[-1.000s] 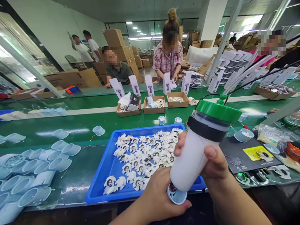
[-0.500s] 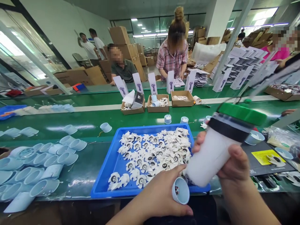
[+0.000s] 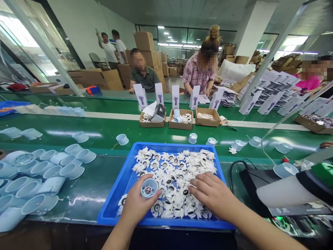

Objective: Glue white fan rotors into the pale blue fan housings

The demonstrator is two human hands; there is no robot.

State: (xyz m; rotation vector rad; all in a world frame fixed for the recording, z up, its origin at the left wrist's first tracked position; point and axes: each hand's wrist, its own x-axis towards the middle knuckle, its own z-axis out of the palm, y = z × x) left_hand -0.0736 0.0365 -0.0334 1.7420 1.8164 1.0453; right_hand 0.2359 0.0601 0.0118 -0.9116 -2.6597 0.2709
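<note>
My left hand point(image 3: 136, 205) is closed around a small pale blue round housing point(image 3: 149, 188), its open end facing up with a small motor part inside. It hovers over the near left part of a blue tray point(image 3: 122, 180) filled with several white fan impellers point(image 3: 177, 170). My right hand point(image 3: 212, 196) lies palm down on the impellers at the tray's near right, fingers curled onto them; what they pinch, if anything, is hidden. A white tool with a black band and green cap point(image 3: 293, 189) lies on its side at the right, on a black pad point(image 3: 253, 180).
Several pale blue housings point(image 3: 47, 173) are heaped at the left on the green conveyor point(image 3: 104, 130). Small cardboard boxes point(image 3: 179, 119) and upright white cartons point(image 3: 175, 96) stand across the belt. People work on the far side and at the right. More housings point(image 3: 284, 169) are scattered at the right.
My right hand has let go of the white tool, which now lies at the right, and has come down onto the impellers. My left hand has carried the housing up over the tray.
</note>
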